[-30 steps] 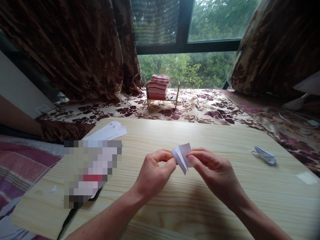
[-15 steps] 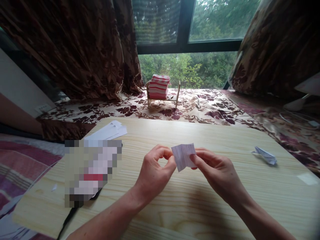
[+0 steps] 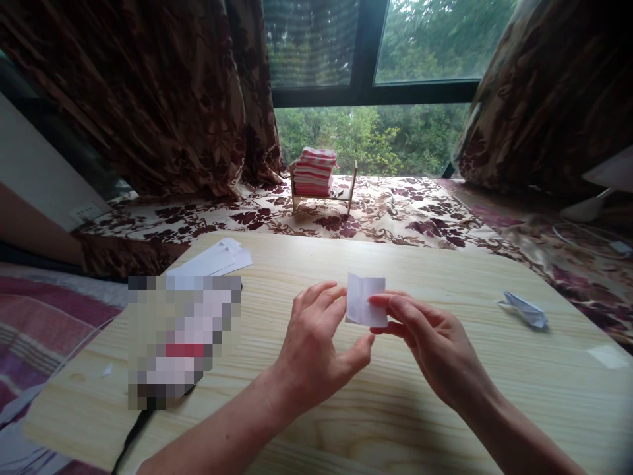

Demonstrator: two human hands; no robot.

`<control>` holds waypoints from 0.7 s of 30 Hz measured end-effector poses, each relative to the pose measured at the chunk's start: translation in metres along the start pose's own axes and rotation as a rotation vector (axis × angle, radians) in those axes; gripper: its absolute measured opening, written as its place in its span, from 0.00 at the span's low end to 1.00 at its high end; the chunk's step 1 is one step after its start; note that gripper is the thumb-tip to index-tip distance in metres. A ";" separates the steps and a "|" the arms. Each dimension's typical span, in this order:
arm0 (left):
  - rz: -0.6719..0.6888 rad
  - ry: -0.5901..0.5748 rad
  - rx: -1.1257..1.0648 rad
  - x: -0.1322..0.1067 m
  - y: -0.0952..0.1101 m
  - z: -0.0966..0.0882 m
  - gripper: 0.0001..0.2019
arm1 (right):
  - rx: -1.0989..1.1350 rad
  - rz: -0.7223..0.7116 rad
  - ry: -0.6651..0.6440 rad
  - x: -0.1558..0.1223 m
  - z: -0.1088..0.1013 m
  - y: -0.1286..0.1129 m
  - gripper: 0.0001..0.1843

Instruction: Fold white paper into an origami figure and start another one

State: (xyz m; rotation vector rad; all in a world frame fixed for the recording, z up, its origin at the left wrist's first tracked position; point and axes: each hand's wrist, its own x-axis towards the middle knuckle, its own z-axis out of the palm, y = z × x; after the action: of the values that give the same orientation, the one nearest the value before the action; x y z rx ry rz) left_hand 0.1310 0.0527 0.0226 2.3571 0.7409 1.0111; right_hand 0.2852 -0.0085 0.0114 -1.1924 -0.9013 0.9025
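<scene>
A small creased piece of white paper (image 3: 360,301) is held up over the middle of the wooden table (image 3: 316,257). My right hand (image 3: 425,330) pinches it by its right side between the fingers. Just left of the paper is my left hand (image 3: 316,340), its thumb spread away from the fingers. Those fingertips are close to the paper's left edge; whether they touch it I cannot tell. The paper's side facing me looks plain, with a vertical crease.
White paper strips (image 3: 212,258) lie at the table's far left, near a pixelated patch with a black cable (image 3: 132,432). A folded paper piece (image 3: 525,310) lies at right. Behind, a small rack holds red-and-white cloths (image 3: 314,173) on the floral cover.
The paper has turned, so a plain side replaces the printed one. My left hand has opened from a pinch at its left edge; my right hand still holds it.
</scene>
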 end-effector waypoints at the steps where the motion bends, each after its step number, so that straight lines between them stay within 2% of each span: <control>1: -0.061 -0.015 -0.093 0.001 0.001 0.000 0.17 | 0.036 0.002 -0.028 -0.001 0.001 -0.001 0.14; 4: -0.331 -0.088 -0.446 0.004 0.003 -0.001 0.15 | 0.100 0.016 -0.087 -0.003 0.002 -0.001 0.15; 7: -0.575 -0.133 -0.773 0.007 -0.001 0.000 0.14 | 0.084 0.023 -0.063 -0.004 0.001 -0.001 0.14; 9: -0.693 -0.054 -0.898 0.009 -0.006 0.000 0.13 | 0.021 0.030 -0.009 -0.004 0.000 -0.001 0.12; 11: -0.793 0.076 -1.016 0.011 -0.012 0.000 0.11 | -0.060 0.029 0.046 -0.003 0.000 -0.001 0.12; 13: -0.856 0.179 -1.159 0.013 -0.016 -0.002 0.09 | -0.142 0.035 0.059 -0.002 0.001 -0.002 0.15; 16: -0.895 0.239 -1.286 0.016 -0.018 -0.005 0.06 | -0.262 0.098 -0.051 -0.003 0.003 -0.003 0.19; 19: -0.884 0.248 -1.225 0.016 -0.018 -0.005 0.07 | -0.379 0.120 -0.190 -0.002 0.001 -0.002 0.19; 21: -0.852 0.217 -1.143 0.015 -0.017 -0.005 0.09 | -0.438 0.066 -0.157 0.000 -0.004 -0.002 0.18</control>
State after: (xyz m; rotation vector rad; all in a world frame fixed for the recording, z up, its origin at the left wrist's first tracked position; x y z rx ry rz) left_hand 0.1311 0.0757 0.0226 0.8341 0.8069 0.9032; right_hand 0.2891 -0.0107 0.0127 -1.5462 -1.2355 0.8856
